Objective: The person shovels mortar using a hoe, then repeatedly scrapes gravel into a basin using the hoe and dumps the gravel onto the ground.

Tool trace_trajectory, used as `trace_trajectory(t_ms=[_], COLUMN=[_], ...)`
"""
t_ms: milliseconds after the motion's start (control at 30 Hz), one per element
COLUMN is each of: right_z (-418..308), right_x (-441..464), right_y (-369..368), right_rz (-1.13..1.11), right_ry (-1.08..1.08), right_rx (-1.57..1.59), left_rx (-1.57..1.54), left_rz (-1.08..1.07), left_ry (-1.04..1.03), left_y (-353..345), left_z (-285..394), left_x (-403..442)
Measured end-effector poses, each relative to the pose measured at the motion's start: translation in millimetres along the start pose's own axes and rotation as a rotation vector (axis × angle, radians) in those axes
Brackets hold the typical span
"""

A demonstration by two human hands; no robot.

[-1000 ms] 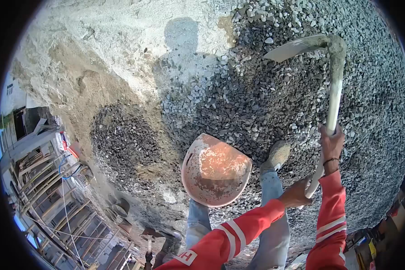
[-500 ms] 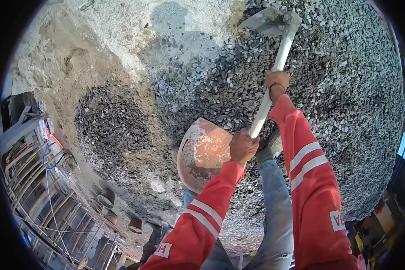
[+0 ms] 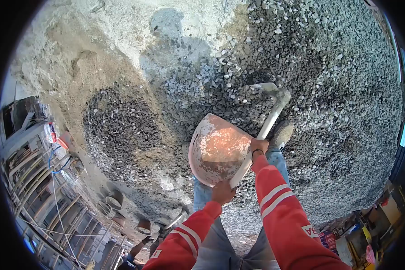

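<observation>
Much grey gravel spreads beneath the hoe, beside sunlit pale ground.

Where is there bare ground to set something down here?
Two patches look mostly bare: pale ground bordered by the gravel pile, and brown dirt between that ground and the smaller gravel patch. Around the pan, the hoe, left hand, right hand and a shoe crowd in.

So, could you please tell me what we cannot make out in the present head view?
All in the head view:
Left foot: hidden by the half-round pan.
Hoe: its blade's underside faces away, hidden by the blade itself.
Left hand: fingertips hidden by the hand's own back.
Sleeve patch: lettering incomplete, cut by the sleeve's curve.
Another person's arm: body cut off by the bottom edge.
</observation>
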State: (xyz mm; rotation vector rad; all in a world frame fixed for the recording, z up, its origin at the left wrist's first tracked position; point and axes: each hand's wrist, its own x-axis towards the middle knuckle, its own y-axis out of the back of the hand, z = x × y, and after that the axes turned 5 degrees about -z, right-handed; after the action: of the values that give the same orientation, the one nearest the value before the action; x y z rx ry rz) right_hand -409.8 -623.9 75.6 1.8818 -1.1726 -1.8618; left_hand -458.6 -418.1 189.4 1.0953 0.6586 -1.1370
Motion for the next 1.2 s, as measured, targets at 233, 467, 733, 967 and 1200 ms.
trace_trajectory(t_ms=[233, 467, 733, 967, 1200], right_z=[101.3, -58.0, -309.2, -288.3, -188.4], right_x=[-105.0, -1.8, 198.5, 179.0, 127.5], right_y=[-14.5, 126.2, 271.5, 218.1, 129.3], right_rz=[-0.343, -0.159, 0.189, 0.21, 0.305], right_ry=[-0.121, 0.282, 0.776, 0.45, 0.228], right_rx=[0.64, 0.572, 0.249, -0.02, -0.055], left_rx=[0.049, -0.115, -0.44, -0.544, -0.497], left_rz=[-0.103, 0.208, 0.469, 0.298, 0.148], left_ry=[0.13, -0.131, -0.335, -0.394, -0.365], left_y=[2.4, 8.5, 89.7, 60.5, 27.8], left_z=[-54.9, 111.6, 373.4, 319.1, 185.8], left_x=[-110.1, 8.4, 208.2, 229.8, 174.7])
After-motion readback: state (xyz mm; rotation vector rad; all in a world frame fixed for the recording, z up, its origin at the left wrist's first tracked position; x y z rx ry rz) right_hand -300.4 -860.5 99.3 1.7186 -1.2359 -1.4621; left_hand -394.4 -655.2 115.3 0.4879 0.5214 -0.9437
